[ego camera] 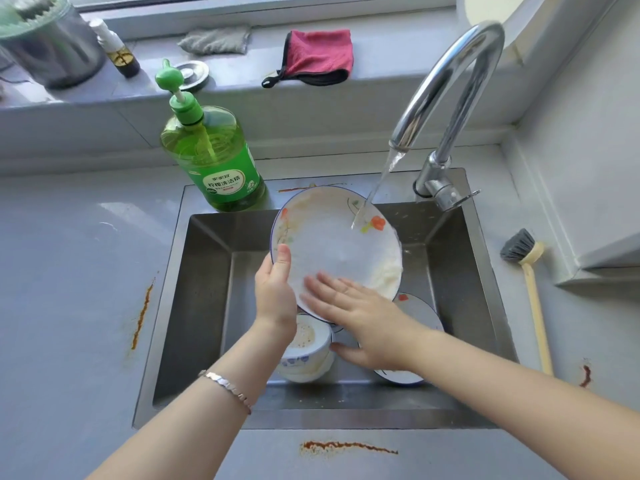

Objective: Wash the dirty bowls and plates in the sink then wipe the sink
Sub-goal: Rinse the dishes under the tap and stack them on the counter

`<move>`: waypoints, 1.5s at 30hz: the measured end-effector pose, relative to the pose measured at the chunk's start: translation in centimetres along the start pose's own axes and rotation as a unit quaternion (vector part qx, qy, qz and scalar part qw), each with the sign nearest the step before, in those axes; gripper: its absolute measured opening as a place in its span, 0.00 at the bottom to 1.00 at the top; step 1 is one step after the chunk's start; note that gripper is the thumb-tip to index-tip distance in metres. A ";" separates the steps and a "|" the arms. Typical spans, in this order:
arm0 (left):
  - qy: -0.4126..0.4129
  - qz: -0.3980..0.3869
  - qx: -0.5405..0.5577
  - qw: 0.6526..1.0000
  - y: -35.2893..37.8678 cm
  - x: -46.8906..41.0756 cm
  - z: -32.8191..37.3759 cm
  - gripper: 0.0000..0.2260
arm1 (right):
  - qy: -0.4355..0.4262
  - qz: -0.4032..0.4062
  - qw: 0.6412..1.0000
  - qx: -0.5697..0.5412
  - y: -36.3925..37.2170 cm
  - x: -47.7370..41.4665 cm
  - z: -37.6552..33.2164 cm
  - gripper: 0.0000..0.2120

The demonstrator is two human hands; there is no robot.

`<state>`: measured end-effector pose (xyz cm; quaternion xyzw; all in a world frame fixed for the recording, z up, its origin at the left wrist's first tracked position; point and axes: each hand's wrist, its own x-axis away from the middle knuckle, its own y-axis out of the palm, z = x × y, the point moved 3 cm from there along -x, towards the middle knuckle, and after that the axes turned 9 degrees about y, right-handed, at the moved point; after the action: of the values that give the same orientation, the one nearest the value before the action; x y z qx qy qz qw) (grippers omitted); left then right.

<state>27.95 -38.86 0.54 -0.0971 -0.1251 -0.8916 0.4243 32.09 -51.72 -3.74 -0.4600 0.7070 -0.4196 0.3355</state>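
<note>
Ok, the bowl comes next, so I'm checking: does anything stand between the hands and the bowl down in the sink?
Yes. The raised plate overhangs the bowl; the left hand grips its rim and the right hand lies flat on its face, so both hands are busy above it.

We hold a plate (332, 237) over the sink (207, 271), bowl (304, 348) beneath it, soap bottle (214, 161) behind-left, brush (530, 282) on the worktop (69, 271) right.
</note>
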 end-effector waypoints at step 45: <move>-0.088 -0.222 -0.127 0.963 -2.0 0.3 1.1 0.35 | -0.027 -0.069 0.997 -0.004 1.6 2.3 0.8 0.35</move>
<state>26.33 -37.54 1.36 -0.1979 -0.0664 -0.9598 0.1877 31.42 -53.74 -5.75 -0.5199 0.6660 -0.4264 0.3231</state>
